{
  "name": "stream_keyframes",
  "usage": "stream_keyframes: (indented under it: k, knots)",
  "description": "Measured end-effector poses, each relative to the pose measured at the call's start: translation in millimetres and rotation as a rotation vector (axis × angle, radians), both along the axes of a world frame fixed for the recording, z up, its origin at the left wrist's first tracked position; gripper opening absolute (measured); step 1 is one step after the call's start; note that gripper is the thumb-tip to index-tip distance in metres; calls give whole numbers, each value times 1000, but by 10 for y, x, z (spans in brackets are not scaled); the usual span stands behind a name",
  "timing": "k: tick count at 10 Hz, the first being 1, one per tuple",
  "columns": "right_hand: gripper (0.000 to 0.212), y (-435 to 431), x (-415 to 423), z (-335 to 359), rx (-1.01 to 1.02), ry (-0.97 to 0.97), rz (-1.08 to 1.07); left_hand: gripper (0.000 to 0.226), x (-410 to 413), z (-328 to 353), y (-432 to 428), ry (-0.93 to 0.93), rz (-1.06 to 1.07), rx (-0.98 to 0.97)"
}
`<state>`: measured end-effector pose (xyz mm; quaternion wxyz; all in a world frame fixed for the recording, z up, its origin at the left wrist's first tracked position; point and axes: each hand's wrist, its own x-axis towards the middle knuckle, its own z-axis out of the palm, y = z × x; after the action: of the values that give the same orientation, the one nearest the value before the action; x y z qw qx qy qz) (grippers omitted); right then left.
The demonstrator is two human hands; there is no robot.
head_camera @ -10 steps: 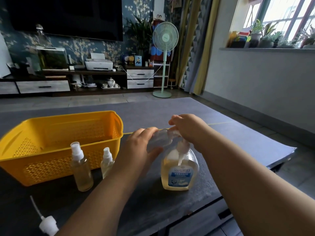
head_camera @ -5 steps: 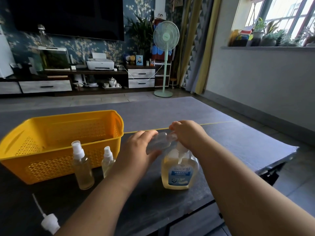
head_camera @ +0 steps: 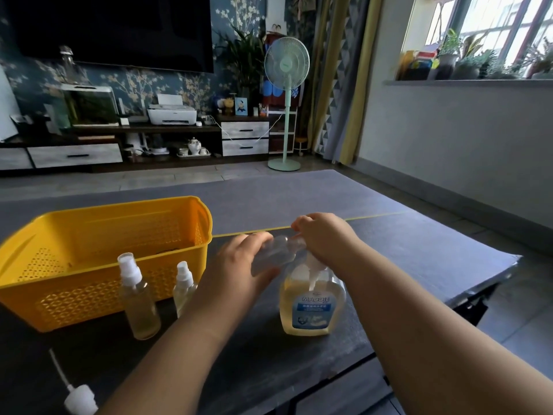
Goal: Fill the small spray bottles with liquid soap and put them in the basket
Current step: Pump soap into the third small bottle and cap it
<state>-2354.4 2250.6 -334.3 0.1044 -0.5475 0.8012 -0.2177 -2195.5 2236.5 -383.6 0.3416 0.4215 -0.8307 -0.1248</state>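
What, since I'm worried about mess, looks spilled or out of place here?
No spill shows. One white spray cap with its dip tube lies loose at the table's near left corner, not on any bottle.

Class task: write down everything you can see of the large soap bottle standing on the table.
The soap bottle is squat, clear plastic, filled to about its shoulder with amber liquid, and has a blue-and-white label on the front. It stands upright on the dark table. A white pump stem rises from its neck. The right hand curls over the pump head and hides it. The left hand holds a small clear bottle, tilted, up by the pump.
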Motion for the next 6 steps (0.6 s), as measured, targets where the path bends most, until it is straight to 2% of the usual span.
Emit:
stream_keyframes:
  k: [1, 2, 3, 4, 6]
  knots:
    - [38, -21, -39, -57, -7, 7, 35, 51, -1, -32, -17, 8, -9, -1]
    - [36, -8, -33, -29, -4, 53, -26, 51, 7, -28, -21, 15, -18, -14]
    - [34, -68, -42, 14, 13, 156, 29, 50, 5, 7, -36, 40, -16, -32]
    - [32, -57, -20, 113, -54, 39, -7, 52, -21, 54, -33, 63, -3, -35]
    - [35, -102, -66, 40, 19, 157, 54, 50, -25, 14, -40, 34, 4, -35]
